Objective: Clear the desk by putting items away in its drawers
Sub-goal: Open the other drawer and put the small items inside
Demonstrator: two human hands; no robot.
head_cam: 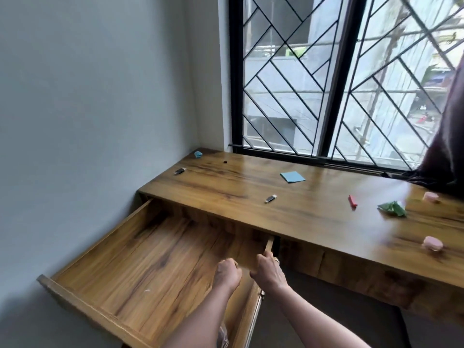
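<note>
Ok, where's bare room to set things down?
The open drawer is bare from its left wall to the left hand; the right hand holds its right wall. The desk is free between the USB sticks. Crowded right end: red stick, green paper, pink pieces.

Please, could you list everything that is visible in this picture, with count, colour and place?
desk: one, brown wood, under the window
drawer: one, brown wood, pulled open, left
USB sticks: two, black and silver, far left and middle
blue crumpled paper: one, far left corner
black bit: one, tiny, beside it
blue notes: one pad, middle
red stick: one, right
green crumpled paper: one, right
pink round pieces: two, far right
window: one, black grille
curtain: one, dark, right
left hand: fingers curled, over the drawer
right hand: grips the drawer's right wall
</note>
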